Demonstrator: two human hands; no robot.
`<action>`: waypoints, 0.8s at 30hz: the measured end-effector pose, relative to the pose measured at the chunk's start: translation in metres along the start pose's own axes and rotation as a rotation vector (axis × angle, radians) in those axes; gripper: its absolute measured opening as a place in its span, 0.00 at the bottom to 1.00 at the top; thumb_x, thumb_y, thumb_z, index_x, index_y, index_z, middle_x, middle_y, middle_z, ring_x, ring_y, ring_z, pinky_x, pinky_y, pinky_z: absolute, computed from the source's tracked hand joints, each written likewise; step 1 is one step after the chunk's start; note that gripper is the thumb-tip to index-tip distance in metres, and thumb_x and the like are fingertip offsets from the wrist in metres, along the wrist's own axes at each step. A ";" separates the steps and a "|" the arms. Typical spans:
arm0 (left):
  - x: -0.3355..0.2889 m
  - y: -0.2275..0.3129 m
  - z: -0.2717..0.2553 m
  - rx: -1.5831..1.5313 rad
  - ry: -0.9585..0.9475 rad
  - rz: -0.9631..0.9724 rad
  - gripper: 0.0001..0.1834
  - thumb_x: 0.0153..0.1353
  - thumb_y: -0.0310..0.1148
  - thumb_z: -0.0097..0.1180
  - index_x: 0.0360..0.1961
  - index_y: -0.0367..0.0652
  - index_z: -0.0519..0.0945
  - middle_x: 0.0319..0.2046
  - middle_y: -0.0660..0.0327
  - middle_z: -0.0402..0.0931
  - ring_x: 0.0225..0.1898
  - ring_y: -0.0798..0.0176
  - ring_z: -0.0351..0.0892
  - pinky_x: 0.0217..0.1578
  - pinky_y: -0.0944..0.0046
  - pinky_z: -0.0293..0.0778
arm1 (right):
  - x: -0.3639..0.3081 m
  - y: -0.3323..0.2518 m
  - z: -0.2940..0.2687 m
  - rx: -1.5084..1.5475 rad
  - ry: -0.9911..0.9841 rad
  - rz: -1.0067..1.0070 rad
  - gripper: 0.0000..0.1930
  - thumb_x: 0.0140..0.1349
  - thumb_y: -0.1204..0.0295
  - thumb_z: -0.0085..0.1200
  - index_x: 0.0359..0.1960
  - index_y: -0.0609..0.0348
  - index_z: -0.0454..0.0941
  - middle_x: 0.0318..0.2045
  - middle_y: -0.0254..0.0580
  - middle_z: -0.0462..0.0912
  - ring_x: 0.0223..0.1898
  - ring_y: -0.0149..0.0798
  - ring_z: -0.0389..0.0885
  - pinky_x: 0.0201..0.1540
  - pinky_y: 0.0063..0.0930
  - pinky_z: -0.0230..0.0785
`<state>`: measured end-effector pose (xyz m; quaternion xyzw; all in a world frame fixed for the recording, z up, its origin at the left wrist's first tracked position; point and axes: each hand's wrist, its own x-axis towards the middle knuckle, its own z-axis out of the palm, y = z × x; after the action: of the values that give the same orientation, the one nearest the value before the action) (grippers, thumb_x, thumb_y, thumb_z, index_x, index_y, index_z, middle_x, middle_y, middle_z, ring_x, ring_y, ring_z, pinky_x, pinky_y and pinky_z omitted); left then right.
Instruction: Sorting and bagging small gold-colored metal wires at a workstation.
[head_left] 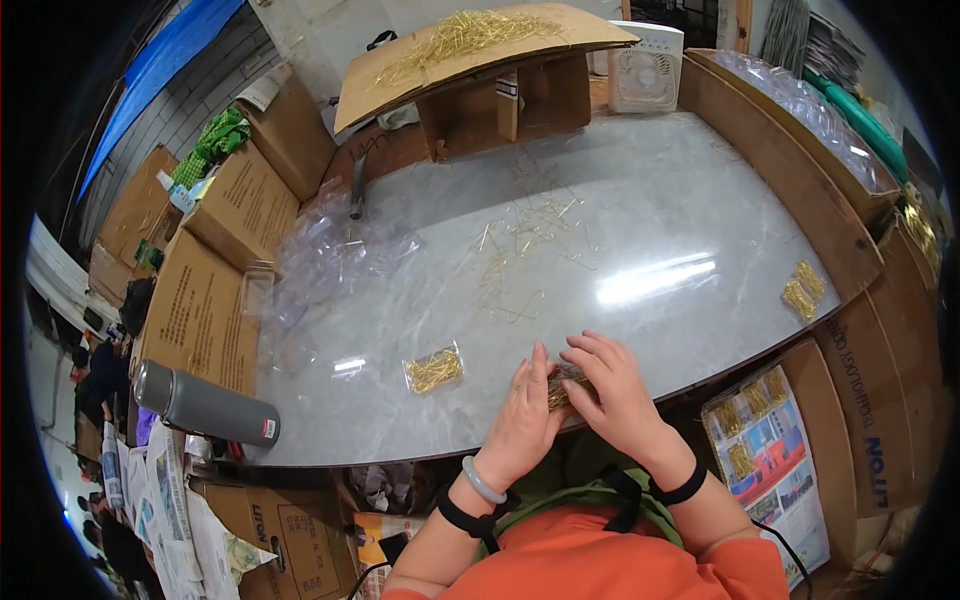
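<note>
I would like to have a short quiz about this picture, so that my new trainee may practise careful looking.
1. True or false: the grey bottle is nearer to the left hand than to the right hand.
2. Which wrist wears the pale bangle? A: right. B: left.
3. What is between the two hands?

Key: 1. True. 2. B. 3. A small bundle of thin wire-like pieces, partly hidden by the fingers.
</note>
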<state>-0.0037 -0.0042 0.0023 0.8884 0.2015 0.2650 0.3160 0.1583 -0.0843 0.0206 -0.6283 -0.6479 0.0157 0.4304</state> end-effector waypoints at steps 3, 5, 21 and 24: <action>-0.001 -0.003 0.001 -0.007 0.018 0.019 0.54 0.61 0.24 0.64 0.77 0.30 0.38 0.61 0.41 0.71 0.65 0.37 0.69 0.71 0.43 0.59 | 0.005 -0.001 0.015 -0.073 0.043 0.109 0.12 0.56 0.74 0.62 0.42 0.63 0.80 0.51 0.49 0.80 0.60 0.56 0.74 0.61 0.49 0.64; -0.001 -0.003 0.002 0.006 0.035 0.024 0.56 0.59 0.21 0.65 0.79 0.35 0.37 0.61 0.40 0.71 0.66 0.38 0.69 0.68 0.46 0.64 | 0.007 -0.001 0.022 -0.128 0.077 0.116 0.10 0.55 0.74 0.62 0.39 0.61 0.80 0.49 0.47 0.82 0.59 0.55 0.74 0.60 0.48 0.63; -0.005 -0.002 0.004 0.014 0.084 -0.017 0.51 0.60 0.23 0.66 0.78 0.37 0.47 0.59 0.43 0.72 0.60 0.41 0.74 0.61 0.49 0.72 | 0.009 0.004 0.016 -0.067 0.132 0.166 0.04 0.56 0.76 0.61 0.33 0.60 0.80 0.49 0.47 0.82 0.60 0.55 0.73 0.64 0.49 0.61; -0.003 -0.002 0.003 0.106 0.089 0.047 0.46 0.62 0.24 0.64 0.77 0.36 0.51 0.58 0.41 0.72 0.59 0.38 0.73 0.60 0.48 0.71 | 0.003 0.011 0.007 -0.060 0.207 0.195 0.06 0.57 0.77 0.61 0.36 0.62 0.79 0.50 0.50 0.81 0.59 0.56 0.73 0.62 0.48 0.63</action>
<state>-0.0050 -0.0055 -0.0023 0.8957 0.2080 0.3009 0.2530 0.1638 -0.0754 0.0115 -0.6991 -0.5363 -0.0269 0.4722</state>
